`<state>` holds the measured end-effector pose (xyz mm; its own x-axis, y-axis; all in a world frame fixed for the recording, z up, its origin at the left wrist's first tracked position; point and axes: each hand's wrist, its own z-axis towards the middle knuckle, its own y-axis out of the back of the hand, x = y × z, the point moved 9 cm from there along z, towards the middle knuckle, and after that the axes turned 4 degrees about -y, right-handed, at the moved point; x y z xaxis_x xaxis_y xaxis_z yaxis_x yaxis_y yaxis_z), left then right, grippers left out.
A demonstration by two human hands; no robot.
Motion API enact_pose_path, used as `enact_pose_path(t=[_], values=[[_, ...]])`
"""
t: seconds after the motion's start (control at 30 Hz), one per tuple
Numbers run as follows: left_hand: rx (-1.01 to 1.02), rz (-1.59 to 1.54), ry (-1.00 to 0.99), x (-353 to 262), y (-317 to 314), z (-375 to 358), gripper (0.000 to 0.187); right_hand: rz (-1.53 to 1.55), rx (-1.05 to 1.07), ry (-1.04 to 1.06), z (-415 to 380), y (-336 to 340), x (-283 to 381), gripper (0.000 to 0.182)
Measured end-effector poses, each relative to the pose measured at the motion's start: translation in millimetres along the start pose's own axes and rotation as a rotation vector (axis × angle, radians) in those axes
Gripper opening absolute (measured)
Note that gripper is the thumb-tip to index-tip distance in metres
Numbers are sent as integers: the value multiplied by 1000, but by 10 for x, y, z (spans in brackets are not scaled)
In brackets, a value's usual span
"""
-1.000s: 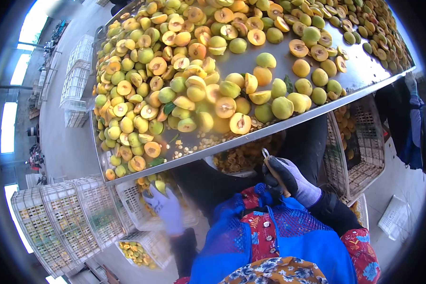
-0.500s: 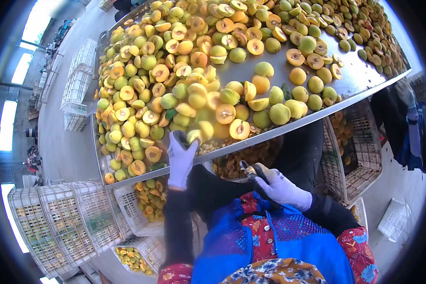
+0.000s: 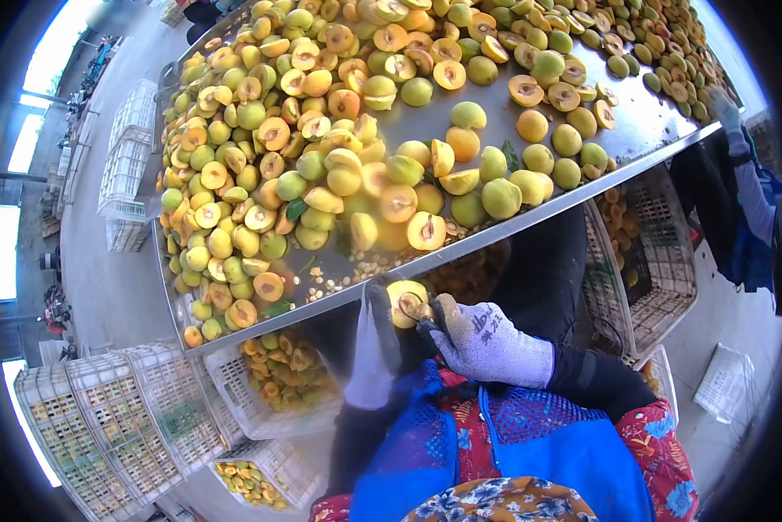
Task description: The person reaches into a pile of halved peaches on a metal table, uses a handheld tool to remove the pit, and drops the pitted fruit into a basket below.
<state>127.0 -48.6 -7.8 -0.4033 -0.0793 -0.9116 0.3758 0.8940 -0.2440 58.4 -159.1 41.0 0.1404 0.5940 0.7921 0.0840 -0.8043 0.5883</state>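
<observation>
My left hand [image 3: 372,344], in a pale lavender glove with dark fingers, grips a halved apricot [image 3: 406,302] just below the table edge. The cut face points up and shows a brown centre. My right hand [image 3: 494,344], gloved alike with writing on its back, is closed around a small hand tool whose thin curved metal tip [image 3: 415,313] touches the cut face. Its handle is mostly hidden by the fingers. Beyond my hands, a heap of whole and halved yellow-green apricots [image 3: 274,135] covers much of the metal table [image 3: 426,126]. Loose pale stones [image 3: 326,283] lie near its edge.
The table's raised metal rim [image 3: 530,217] runs across in front of me. Plastic crates [image 3: 130,409] stand at lower left, one holding fruit halves [image 3: 282,370] beside my leg. Another crate [image 3: 656,261] stands at right. A co-worker's gloved hand [image 3: 723,109] reaches the table's far right.
My left hand has come from the heap at the table edge back towards me with an apricot half. My right hand has brought the tool's tip onto it. The co-worker's hand has moved up to the table.
</observation>
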Motion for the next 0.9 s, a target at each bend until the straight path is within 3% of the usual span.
enact_pose_path(t=[0.03, 0.23, 0.33, 0.43, 0.47, 0.53, 0.57, 0.67, 0.7, 0.8, 0.9], values=[[-88, 11, 22, 26, 35, -22, 40, -7, 19, -8, 0, -8, -7, 32], [-214, 604, -318, -236, -8, -79, 32, 8, 98, -13, -35, -130, -72, 34], [-218, 644, -346, -314, -184, -89, 31, 206, 57, -174, -79, -36, -127, 31], [-202, 617, -381, -242, -227, -54, 30, 518, 56, -116, -27, -102, -283, 26], [-200, 628, -391, -222, -236, -30, 30, 486, 21, -106, -26, -43, -285, 25], [-82, 423, -264, -51, -200, 107, 30, 418, -47, -86, -38, 80, -264, 23], [-26, 320, -201, -3, -228, 152, 31, 143, -149, 106, -98, 174, -128, 25], [-46, -151, -30, 39, -302, 148, 34, 388, -109, -112, -118, 99, -318, 28], [34, -319, 4, 78, -346, 138, 37, 350, -99, -119, -121, 83, -329, 29], [-11, -547, 299, 320, -396, 87, 38, 275, -73, -155, -153, 44, -378, 30], [-25, -273, 73, 158, -366, 56, 41, 293, -48, -200, -164, 9, -403, 31]])
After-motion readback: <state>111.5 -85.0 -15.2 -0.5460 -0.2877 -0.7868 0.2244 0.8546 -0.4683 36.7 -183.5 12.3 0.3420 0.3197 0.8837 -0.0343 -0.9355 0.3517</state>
